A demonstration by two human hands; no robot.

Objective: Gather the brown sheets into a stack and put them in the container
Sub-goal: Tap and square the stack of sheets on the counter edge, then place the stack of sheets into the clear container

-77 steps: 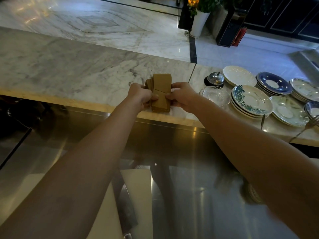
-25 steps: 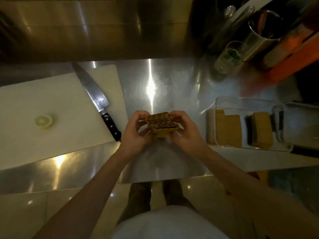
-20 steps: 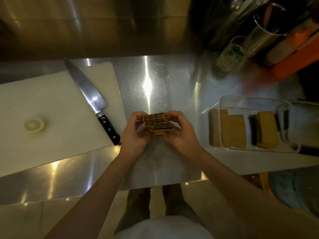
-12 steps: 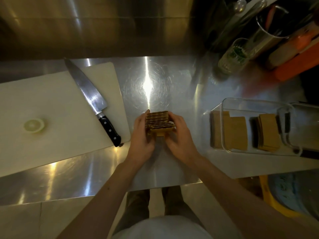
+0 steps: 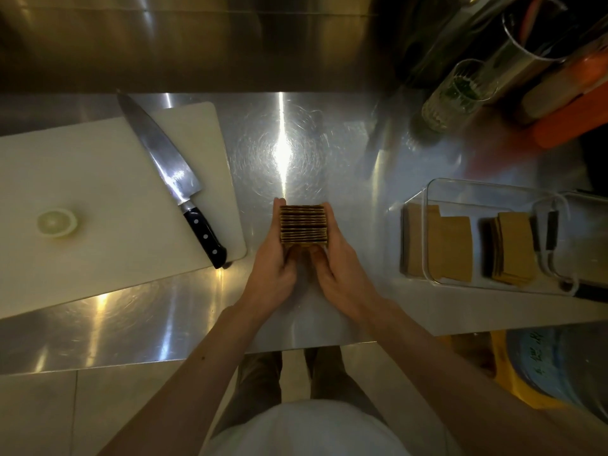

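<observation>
A stack of brown sheets (image 5: 303,224) stands on edge on the steel counter (image 5: 296,149), its squared top edges facing the camera. My left hand (image 5: 274,258) presses its left side and my right hand (image 5: 335,258) presses its right side. A clear plastic container (image 5: 487,189) sits to the right on the counter. It holds two groups of brown sheets, one (image 5: 447,246) at its left end and one (image 5: 513,246) further right.
A white cutting board (image 5: 98,199) lies at left with a chef's knife (image 5: 171,179) and a lemon slice (image 5: 56,222) on it. A glass (image 5: 457,93), a metal canister (image 5: 526,51) and orange items (image 5: 572,116) crowd the back right. A second clear container (image 5: 582,238) adjoins the first.
I carried the sheets from the marble ledge down to the steel counter. Over the last second both hands flattened against the sides and the uneven stack became square.
</observation>
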